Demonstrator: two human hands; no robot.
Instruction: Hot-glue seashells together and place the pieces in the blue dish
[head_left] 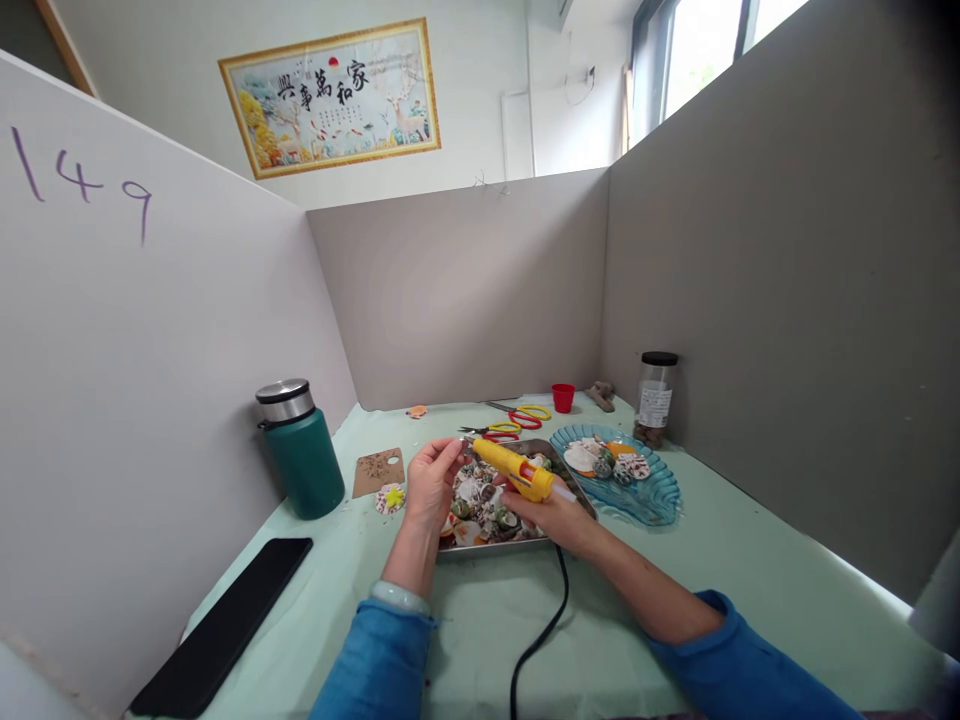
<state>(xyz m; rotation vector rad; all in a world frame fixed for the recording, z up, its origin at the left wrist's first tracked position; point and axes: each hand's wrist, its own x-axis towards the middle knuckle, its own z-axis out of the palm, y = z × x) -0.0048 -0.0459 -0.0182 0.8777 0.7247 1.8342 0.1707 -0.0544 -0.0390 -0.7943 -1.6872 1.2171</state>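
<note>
My right hand (551, 512) grips a yellow hot glue gun (517, 470), its nozzle pointing to the left. Close to that nozzle, the fingertips of my left hand (435, 480) are pinched together; whatever small piece they hold is too small to name. Below both hands lies a metal tray (495, 548) full of mixed seashells (480, 505). A black cord (559, 600) runs from the glue gun's side of the tray toward the table's front edge. Left of my left hand sits a speckled round piece with a yellow flower shape (391, 498).
A blue shell-shaped plate (660, 505) with shells stands right of the tray. Two pairs of scissors (525, 413), a red cup (563, 398) and a lidded jar (654, 400) are behind. Leftward are brown cardboard (377, 472), a green bottle (304, 460) and a black flat object (225, 625).
</note>
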